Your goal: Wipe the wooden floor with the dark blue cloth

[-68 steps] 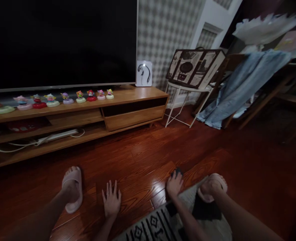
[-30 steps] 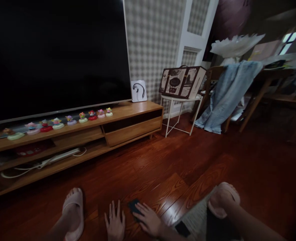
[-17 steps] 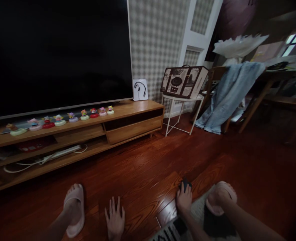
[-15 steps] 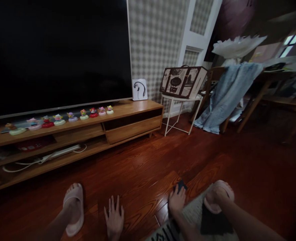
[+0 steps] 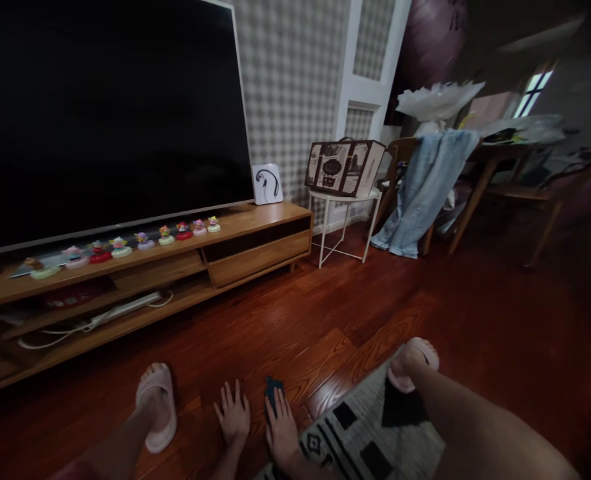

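Presently, item one: right hand [image 5: 280, 433], laid palm-down over a small dark cloth [image 5: 273, 390] on the wooden floor [image 5: 325, 313], fingers spread and pressing it flat rather than curled round it, with only the cloth's far end showing past the fingertips. Half a second earlier this hand and cloth sat farther right, at the edge of the patterned rug [image 5: 355, 433]; they have since swept leftward across the boards, which reads as one more pass of a back-and-forth wipe over the same strip of floor. Item two: left hand [image 5: 233, 417], open and flat on the floor, holding nothing, now just beside the right hand where before the two were well apart; it has kept its place as a prop. Item three: two feet in pale slippers, left slipper [image 5: 158, 407] on bare boards, right slipper [image 5: 410, 363] at the rug's far edge. Item four, background: low wooden TV stand [image 5: 175, 260] carrying a row of small figurines [image 5: 125, 243] beneath a dark screen [image 5: 105, 113]; white side table [image 5: 343, 200] with a printed box.
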Demonstrator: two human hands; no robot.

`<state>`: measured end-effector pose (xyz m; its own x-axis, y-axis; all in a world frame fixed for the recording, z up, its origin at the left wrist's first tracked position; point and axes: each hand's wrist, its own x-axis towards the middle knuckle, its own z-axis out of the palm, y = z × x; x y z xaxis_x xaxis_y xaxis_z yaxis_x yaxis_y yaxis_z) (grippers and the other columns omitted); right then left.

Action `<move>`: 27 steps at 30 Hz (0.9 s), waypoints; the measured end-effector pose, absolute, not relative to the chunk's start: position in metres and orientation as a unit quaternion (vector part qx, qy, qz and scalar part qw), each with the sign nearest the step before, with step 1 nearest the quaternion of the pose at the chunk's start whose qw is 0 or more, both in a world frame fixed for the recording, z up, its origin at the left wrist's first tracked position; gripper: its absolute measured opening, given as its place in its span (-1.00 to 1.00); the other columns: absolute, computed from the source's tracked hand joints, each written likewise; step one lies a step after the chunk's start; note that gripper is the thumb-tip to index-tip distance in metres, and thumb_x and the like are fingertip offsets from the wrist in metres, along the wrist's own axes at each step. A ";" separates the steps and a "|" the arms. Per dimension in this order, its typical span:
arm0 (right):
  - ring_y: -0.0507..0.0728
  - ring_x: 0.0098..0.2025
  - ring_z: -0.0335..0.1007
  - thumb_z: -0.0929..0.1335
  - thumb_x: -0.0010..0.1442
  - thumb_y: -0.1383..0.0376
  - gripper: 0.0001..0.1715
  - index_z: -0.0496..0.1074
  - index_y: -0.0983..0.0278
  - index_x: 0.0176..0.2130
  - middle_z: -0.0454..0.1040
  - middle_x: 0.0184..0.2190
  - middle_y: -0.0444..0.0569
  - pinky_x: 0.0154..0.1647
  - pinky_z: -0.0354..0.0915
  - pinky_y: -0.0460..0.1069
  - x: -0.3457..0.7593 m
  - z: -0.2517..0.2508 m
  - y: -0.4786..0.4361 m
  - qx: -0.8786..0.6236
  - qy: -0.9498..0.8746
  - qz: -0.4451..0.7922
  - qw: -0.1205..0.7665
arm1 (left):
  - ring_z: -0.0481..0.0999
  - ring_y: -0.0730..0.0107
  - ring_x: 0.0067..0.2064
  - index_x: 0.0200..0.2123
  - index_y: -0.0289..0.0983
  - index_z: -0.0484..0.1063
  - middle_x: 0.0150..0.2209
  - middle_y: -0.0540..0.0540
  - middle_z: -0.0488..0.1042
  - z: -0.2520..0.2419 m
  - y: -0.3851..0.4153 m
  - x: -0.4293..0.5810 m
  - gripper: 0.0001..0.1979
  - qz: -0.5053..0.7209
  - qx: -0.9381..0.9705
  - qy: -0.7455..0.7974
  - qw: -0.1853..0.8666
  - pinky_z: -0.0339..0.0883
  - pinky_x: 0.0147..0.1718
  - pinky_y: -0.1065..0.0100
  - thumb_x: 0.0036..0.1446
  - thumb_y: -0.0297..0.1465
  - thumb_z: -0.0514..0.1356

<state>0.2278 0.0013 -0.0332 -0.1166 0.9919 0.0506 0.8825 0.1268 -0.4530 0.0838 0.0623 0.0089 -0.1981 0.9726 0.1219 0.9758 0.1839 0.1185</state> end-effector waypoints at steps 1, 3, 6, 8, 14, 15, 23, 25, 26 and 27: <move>0.26 0.49 -0.19 0.26 0.27 0.29 -0.21 0.09 0.09 0.42 -0.08 0.47 -0.06 0.47 -0.07 0.25 0.239 -0.021 0.007 -0.626 -0.745 0.163 0.164 | 0.19 0.10 0.41 0.32 -0.19 0.25 0.40 -0.25 0.18 0.010 0.059 0.086 -0.43 -0.081 -0.631 -0.771 0.006 0.01 0.37 -0.14 0.29 -0.40 -0.15; 0.22 0.49 -0.14 0.26 0.25 0.30 -0.24 0.16 0.06 0.40 -0.01 0.46 -0.08 0.46 -0.09 0.25 0.270 0.004 0.021 -0.628 -0.748 0.161 0.142 | 0.19 0.08 0.41 0.31 -0.22 0.27 0.39 -0.27 0.20 0.010 0.047 0.091 -0.43 -0.077 -0.637 -0.767 0.004 0.03 0.37 -0.12 0.27 -0.43 -0.12; 0.21 0.48 -0.10 0.21 0.27 0.33 -0.27 0.18 0.14 0.39 0.04 0.45 0.00 0.45 -0.09 0.25 0.321 0.031 0.039 -0.721 -0.674 0.125 0.099 | 0.20 0.04 0.40 0.30 -0.29 0.29 0.38 -0.32 0.21 0.005 0.026 0.099 -0.44 -0.076 -0.651 -0.755 0.018 0.04 0.37 -0.12 0.25 -0.45 -0.08; 0.22 0.48 -0.09 0.18 0.29 0.33 -0.28 0.17 0.17 0.40 0.05 0.45 0.02 0.44 -0.10 0.26 0.346 0.035 0.044 -0.773 -0.622 0.098 0.077 | 0.21 0.04 0.40 0.31 -0.29 0.28 0.38 -0.31 0.21 -0.001 0.014 0.107 -0.43 -0.077 -0.646 -0.759 0.035 0.06 0.36 -0.12 0.25 -0.44 -0.08; 0.41 0.40 0.10 0.22 0.35 0.24 -0.39 0.28 0.14 0.34 0.18 0.39 0.16 0.32 0.05 0.45 0.342 0.001 0.037 -0.777 -0.603 0.045 0.174 | 0.23 0.04 0.39 0.29 -0.19 0.31 0.36 -0.21 0.28 -0.033 0.006 0.122 -0.43 -0.091 -0.610 -0.781 0.096 0.01 0.39 -0.16 0.22 -0.39 -0.03; 0.42 0.35 0.19 0.27 0.36 0.20 -0.44 0.31 0.12 0.31 0.23 0.36 0.16 0.27 0.14 0.45 0.335 -0.004 0.035 -0.752 -0.628 0.040 0.196 | 0.23 0.04 0.39 0.28 -0.17 0.32 0.35 -0.20 0.30 -0.038 0.008 0.123 -0.43 -0.096 -0.606 -0.783 0.101 -0.02 0.39 -0.16 0.21 -0.38 -0.02; 0.23 0.14 0.39 0.39 0.33 0.11 -0.54 0.40 0.17 0.17 0.37 0.22 0.06 0.13 0.39 0.22 0.283 -0.021 0.037 -0.652 -0.729 0.062 0.198 | 0.19 -0.01 0.40 0.30 -0.31 0.27 0.39 -0.28 0.19 -0.052 0.009 0.129 -0.40 -0.107 -0.598 -0.787 0.109 -0.08 0.41 -0.16 0.21 -0.37 -0.05; 0.30 0.31 0.24 0.34 0.35 0.16 -0.49 0.36 0.14 0.25 0.28 0.33 0.09 0.28 0.23 0.29 0.286 -0.015 0.051 -0.658 -0.729 0.077 0.173 | 0.22 0.01 0.39 0.29 -0.27 0.29 0.38 -0.25 0.22 -0.049 0.008 0.129 -0.41 -0.119 -0.594 -0.788 0.105 -0.03 0.40 -0.14 0.20 -0.38 -0.03; 0.31 0.39 0.13 0.28 0.36 0.19 -0.45 0.32 0.13 0.30 0.20 0.39 0.09 0.34 0.13 0.30 0.294 -0.009 0.061 -0.676 -0.717 0.085 0.147 | 0.24 0.03 0.39 0.29 -0.26 0.31 0.37 -0.24 0.25 -0.046 0.008 0.128 -0.42 -0.127 -0.591 -0.790 0.102 -0.01 0.39 -0.12 0.19 -0.38 -0.02; 0.30 0.44 0.01 0.21 0.36 0.23 -0.39 0.25 0.14 0.36 0.12 0.43 0.09 0.39 0.04 0.30 0.307 0.000 0.071 -0.705 -0.694 0.090 0.115 | 0.25 0.03 0.38 0.28 -0.24 0.33 0.36 -0.23 0.27 -0.043 0.008 0.127 -0.43 -0.134 -0.589 -0.792 0.094 0.01 0.39 -0.11 0.19 -0.38 0.01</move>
